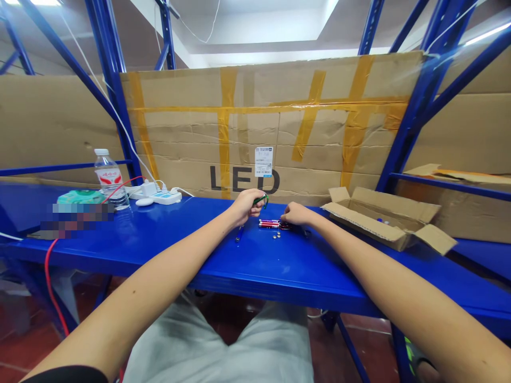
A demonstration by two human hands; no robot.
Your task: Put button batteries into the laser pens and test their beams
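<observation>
My left hand (244, 208) is closed around a green carabiner (265, 200), whose curved end sticks out past the fingers, slightly above the table. My right hand (297, 214) rests low over the table with its fingers pinched together; whatever is in them is hidden. Just left of those fingertips lie small red metal tubes (269, 224), side by side, with a dark clip or ring at their right end. In front of them are several small round silver button cells (275, 236). A slim blue tube (239, 234) with a metal tip lies below my left hand.
An open cardboard box (371, 229) with small blue items stands at the right. Along the left are a water bottle (110, 181), a green tissue pack (82, 197) and a white power strip (165, 197). A large cardboard sheet (183, 138) rises behind the blue table (167, 234).
</observation>
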